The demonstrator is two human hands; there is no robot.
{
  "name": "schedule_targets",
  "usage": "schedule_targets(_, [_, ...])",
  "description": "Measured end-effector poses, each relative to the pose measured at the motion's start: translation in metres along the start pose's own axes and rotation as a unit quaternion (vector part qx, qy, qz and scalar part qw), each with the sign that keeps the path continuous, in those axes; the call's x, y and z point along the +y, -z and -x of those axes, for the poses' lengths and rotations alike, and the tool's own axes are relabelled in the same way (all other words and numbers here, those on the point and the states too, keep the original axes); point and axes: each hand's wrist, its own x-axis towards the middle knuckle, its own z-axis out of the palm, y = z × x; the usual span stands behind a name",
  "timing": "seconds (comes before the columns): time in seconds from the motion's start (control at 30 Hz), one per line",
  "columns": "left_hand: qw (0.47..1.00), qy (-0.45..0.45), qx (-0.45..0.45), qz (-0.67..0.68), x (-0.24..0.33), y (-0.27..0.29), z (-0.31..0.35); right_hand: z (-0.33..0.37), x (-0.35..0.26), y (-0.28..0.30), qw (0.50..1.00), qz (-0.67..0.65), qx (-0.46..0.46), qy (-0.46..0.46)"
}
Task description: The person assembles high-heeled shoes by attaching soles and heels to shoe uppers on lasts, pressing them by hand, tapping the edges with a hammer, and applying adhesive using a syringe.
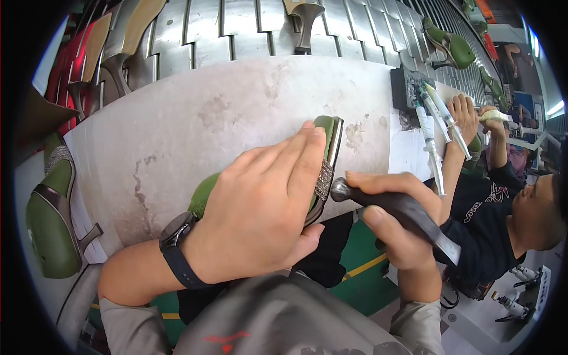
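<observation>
In the middle of the pale table, my left hand [260,204] lies over a sandal [325,177] on a green last, gripping it on its side. Its fingers stretch along the last, with the thumb low by the sole edge. A glittering stone-covered strap shows just past the fingers, and the green heel end [203,194] near my wrist; much of the shoe is hidden. My right hand [402,216] is closed round a dark metal hammer [399,207]. The hammer's rounded face is close beside the strap and sole edge; whether they touch I cannot tell.
A slatted metal conveyor [236,29] beyond the table [248,89] carries high-heeled shoe parts and green lasts. Another green-lasted sandal [56,219] stands at the left. Several syringes [427,127] lean from a black block [408,89] at right, near a co-worker's hands [463,118].
</observation>
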Motion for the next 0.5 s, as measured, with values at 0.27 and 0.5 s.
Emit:
schedule_targets(0.27, [0.999, 0.028, -0.033, -0.006, -0.003, 0.008, 0.012, -0.003, -0.022, -0.012, 0.993, 0.036, -0.055, 0.102])
schedule_targets(0.5, [0.999, 0.033, -0.035, -0.009, -0.008, 0.007, 0.014, -0.007, -0.029, -0.024, 0.981, 0.108, -0.067, 0.146])
